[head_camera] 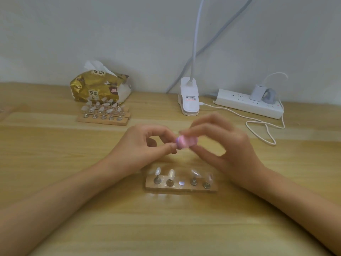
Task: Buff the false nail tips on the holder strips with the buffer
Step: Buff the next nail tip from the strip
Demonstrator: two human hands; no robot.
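A pink buffer block (pixel 187 141) is held above the table by my right hand (pixel 219 143), its fingers curled round it and blurred. My left hand (pixel 145 141) pinches something small against the buffer's left end; the item itself is hidden between thumb and fingers. Just below the hands lies a wooden holder strip (pixel 181 187) with clear nail tips (pixel 171 173) on metal stands; its middle spot holds only a bare disc (pixel 181 182). More wooden holder strips (pixel 104 117) with several nail tips lie at the back left.
A gold tissue pack (pixel 99 85) stands behind the far strips. A white clip lamp base (pixel 189 100) and a white power strip (pixel 249 104) with a plugged charger sit at the back. A white cable (pixel 263 130) loops on the wooden table (pixel 55 163) to the right.
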